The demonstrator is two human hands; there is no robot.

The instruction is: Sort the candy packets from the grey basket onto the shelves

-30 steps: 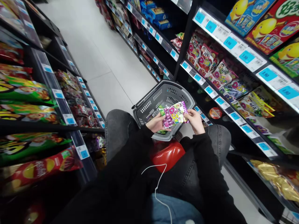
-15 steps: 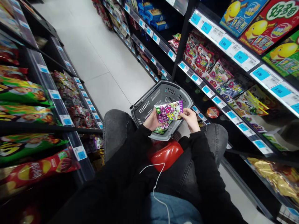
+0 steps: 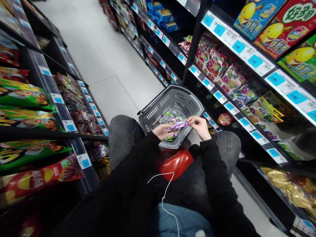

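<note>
Between my hands, above the near end of a grey shopping basket, a purple-and-white candy bag is tipped nearly edge-on. My left hand grips its left end, fingers closed and partly hidden. At the other end, my right hand pinches the bag between thumb and fingers. Green-and-purple candy bags lie inside the basket below. The basket stands between my knees, with a glossy red object of unclear kind just on my side of it.
On the right, a shelf holds several gummy candy bags, with boxed snacks above. The left shelf carries green snack bags and a red chip bag. A tiled aisle floor runs ahead. A white cord hangs over my lap.
The candy bag has turned from showing its printed front to lying almost edge-on. Both hands still hold it, and more of the bags in the basket now shows.
</note>
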